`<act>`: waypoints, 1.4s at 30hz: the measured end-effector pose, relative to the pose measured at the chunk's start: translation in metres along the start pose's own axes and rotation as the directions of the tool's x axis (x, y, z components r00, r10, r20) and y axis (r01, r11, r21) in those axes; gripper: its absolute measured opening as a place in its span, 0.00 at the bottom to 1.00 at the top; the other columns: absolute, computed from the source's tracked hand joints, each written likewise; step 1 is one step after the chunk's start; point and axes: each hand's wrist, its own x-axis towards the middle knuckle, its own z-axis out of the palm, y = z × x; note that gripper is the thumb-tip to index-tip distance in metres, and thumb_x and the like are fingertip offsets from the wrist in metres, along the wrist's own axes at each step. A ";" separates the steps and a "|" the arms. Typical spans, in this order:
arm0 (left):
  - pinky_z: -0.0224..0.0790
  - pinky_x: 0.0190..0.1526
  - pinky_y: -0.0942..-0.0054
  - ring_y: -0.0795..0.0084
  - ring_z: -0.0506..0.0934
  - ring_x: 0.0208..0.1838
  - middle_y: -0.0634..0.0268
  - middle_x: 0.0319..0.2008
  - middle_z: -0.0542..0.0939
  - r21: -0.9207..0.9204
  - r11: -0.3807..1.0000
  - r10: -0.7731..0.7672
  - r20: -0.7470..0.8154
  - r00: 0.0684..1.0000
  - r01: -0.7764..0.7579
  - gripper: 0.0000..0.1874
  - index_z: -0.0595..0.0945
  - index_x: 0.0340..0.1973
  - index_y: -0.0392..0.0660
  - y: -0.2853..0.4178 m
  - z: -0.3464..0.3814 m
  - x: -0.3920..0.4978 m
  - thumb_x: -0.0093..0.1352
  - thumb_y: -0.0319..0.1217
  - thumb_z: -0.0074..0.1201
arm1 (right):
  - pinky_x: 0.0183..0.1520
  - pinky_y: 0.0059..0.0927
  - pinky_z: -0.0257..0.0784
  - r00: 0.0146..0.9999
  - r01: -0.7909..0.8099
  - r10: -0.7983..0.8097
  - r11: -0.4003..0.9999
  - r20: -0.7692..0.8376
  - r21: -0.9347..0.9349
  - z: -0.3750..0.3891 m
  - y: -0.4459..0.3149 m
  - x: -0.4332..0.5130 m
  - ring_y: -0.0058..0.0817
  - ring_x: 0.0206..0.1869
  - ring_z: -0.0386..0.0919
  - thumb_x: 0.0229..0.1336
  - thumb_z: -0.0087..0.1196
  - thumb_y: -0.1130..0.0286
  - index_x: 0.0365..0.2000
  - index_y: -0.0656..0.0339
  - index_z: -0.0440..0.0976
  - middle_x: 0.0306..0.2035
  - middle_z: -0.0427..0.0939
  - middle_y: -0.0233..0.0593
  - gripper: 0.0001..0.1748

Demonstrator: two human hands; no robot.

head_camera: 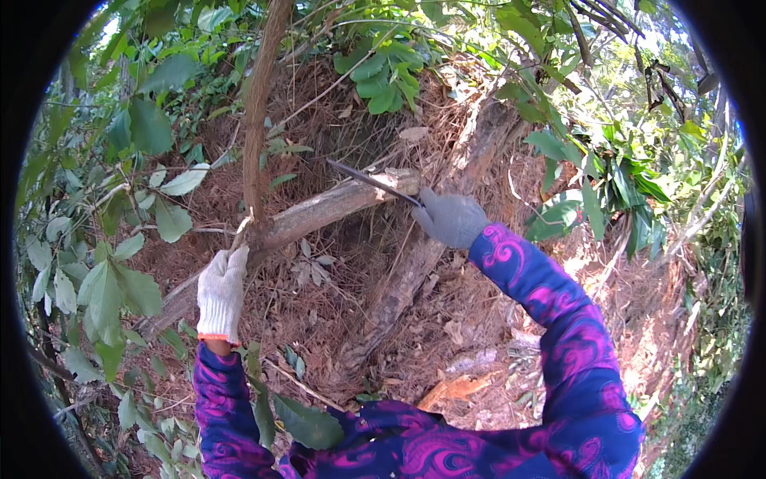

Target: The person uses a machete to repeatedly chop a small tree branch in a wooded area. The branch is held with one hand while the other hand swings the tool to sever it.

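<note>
My right hand (450, 218), in a grey glove, is closed around the near end of a long dark blade (374, 181); its handle is hidden in the glove. The blade points up and left, crossing over a cut log (335, 209) that slants across the slope. My left hand (222, 290), in a white knitted glove with an orange cuff edge, grips a thin pale broken stem (240, 235) at the foot of an upright brown trunk (258, 114). That trunk stands against the log's middle part. The fingers of the left hand are partly hidden from view.
A thicker log (401, 287) lies diagonally on ground covered with dry pine needles. Leafy branches (108, 293) crowd the left side, and green foliage (622, 179) hangs at the right. A broad leaf (308, 422) lies close before my body. Thin twigs cross the upper area.
</note>
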 end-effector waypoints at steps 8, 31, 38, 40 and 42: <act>0.70 0.40 0.52 0.39 0.80 0.39 0.43 0.31 0.82 0.158 0.986 0.067 -0.082 0.994 -0.054 0.23 0.82 0.38 0.43 0.001 -0.023 -0.010 0.74 0.53 0.52 | 0.33 0.55 0.78 0.953 0.010 0.034 0.989 -0.301 0.145 -0.056 -0.070 0.030 0.45 0.26 0.84 0.74 0.42 0.55 0.47 0.62 0.69 0.21 0.79 0.46 0.19; 0.69 0.35 0.46 0.39 0.80 0.35 0.47 0.28 0.82 0.163 0.963 0.222 -0.039 0.974 -0.213 0.21 0.80 0.35 0.46 -0.014 -0.023 0.001 0.75 0.52 0.53 | 0.26 0.38 0.75 0.980 -0.195 0.200 0.949 -0.005 -0.246 -0.061 -0.063 0.031 0.34 0.20 0.77 0.74 0.46 0.51 0.38 0.57 0.70 0.21 0.77 0.40 0.19; 0.67 0.36 0.50 0.41 0.78 0.34 0.47 0.26 0.79 0.080 0.974 0.206 0.048 0.977 -0.210 0.22 0.79 0.35 0.44 -0.006 -0.014 0.004 0.75 0.52 0.52 | 0.41 0.49 0.81 0.930 -0.217 0.306 0.904 0.203 -0.368 -0.009 -0.005 0.056 0.47 0.33 0.85 0.73 0.47 0.55 0.59 0.61 0.70 0.35 0.85 0.47 0.24; 0.67 0.36 0.51 0.42 0.78 0.34 0.47 0.26 0.78 0.146 0.970 0.192 0.047 0.980 -0.197 0.22 0.79 0.36 0.43 -0.009 -0.023 0.006 0.75 0.51 0.52 | 0.43 0.49 0.81 0.939 -0.182 0.265 0.923 0.218 -0.341 -0.019 -0.027 0.068 0.47 0.35 0.85 0.72 0.46 0.57 0.60 0.61 0.69 0.36 0.85 0.49 0.24; 0.67 0.37 0.53 0.43 0.78 0.33 0.47 0.27 0.79 0.111 0.980 0.162 0.055 0.985 -0.168 0.21 0.79 0.37 0.42 -0.005 -0.026 0.003 0.75 0.50 0.53 | 0.42 0.51 0.80 0.923 -0.248 0.303 0.940 0.236 -0.236 -0.030 -0.038 0.061 0.47 0.35 0.86 0.70 0.48 0.56 0.57 0.61 0.70 0.33 0.85 0.52 0.23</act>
